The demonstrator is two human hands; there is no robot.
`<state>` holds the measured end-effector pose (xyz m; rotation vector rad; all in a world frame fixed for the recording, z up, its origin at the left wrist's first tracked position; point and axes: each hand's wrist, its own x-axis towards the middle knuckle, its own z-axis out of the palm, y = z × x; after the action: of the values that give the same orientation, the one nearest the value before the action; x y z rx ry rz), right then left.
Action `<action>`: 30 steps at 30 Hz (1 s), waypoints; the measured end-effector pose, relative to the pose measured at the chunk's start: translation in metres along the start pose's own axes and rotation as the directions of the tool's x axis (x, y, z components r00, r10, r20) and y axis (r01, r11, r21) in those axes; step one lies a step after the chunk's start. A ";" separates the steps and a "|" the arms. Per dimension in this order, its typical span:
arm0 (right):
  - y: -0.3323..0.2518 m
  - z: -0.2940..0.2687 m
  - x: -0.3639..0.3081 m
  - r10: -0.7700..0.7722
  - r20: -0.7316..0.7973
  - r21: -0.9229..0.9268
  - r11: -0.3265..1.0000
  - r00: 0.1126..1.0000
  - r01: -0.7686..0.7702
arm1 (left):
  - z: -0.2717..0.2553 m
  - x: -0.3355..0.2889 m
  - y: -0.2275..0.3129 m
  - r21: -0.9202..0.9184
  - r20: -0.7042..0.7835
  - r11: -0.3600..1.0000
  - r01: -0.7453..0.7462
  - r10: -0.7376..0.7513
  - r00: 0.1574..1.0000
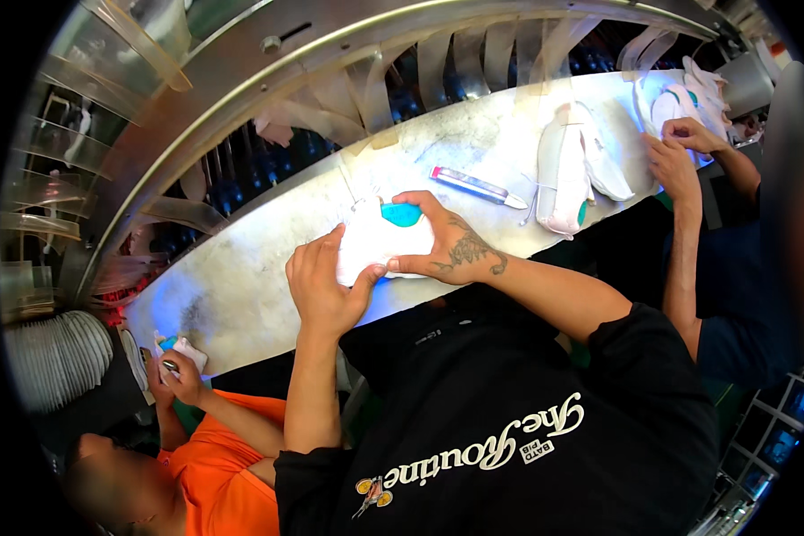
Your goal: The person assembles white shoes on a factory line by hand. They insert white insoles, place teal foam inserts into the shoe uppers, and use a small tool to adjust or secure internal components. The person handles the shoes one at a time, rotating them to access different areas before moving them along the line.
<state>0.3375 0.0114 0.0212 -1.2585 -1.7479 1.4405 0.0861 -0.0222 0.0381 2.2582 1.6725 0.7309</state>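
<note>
On the worktable in front of me lies a brightly lit, white soft piece [375, 246] with a teal patch at its far right corner. I hold it between both hands. My left hand [320, 279] grips its left edge, with the thumb along the near side. My right hand [451, 246] holds its right edge, index finger by the teal patch and thumb at the near edge. The two thumbs nearly meet there. Glare washes out the piece's detail, so I cannot tell its exact kind. A slim pen-like tool [478, 187] with a red end and pale tip lies beyond my right hand.
White soft pieces [563, 170] with loose cords lie to the right on the pale curved table [250, 295]. A co-worker's hands [679, 165] work at far right; another's hand [180, 380] is at lower left. Clear hanging strips [438, 71] line the machine opening behind.
</note>
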 end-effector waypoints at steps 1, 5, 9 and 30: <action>-0.005 -0.004 0.002 0.010 0.006 0.004 1.000 1.000 -0.010 | -0.006 0.004 0.002 -0.012 0.033 1.000 -0.026 0.026 0.999; -0.044 -0.026 -0.017 -0.119 -0.037 -0.074 0.991 0.992 0.116 | -0.005 0.005 0.040 -0.032 0.049 0.993 -0.111 0.113 0.992; -0.073 -0.068 -0.039 -0.210 0.277 -0.156 0.953 0.938 0.259 | 0.017 0.000 0.057 -0.463 -0.125 0.864 -0.196 0.155 0.980; -0.044 0.003 -0.016 -0.330 0.138 0.107 0.942 0.934 0.317 | 0.010 -0.020 0.036 -0.978 0.200 0.054 0.204 -0.062 0.978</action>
<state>0.3277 -0.0033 0.0647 -0.7862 -1.8717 1.4268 0.1166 -0.0516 0.0418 0.9910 0.6970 1.1739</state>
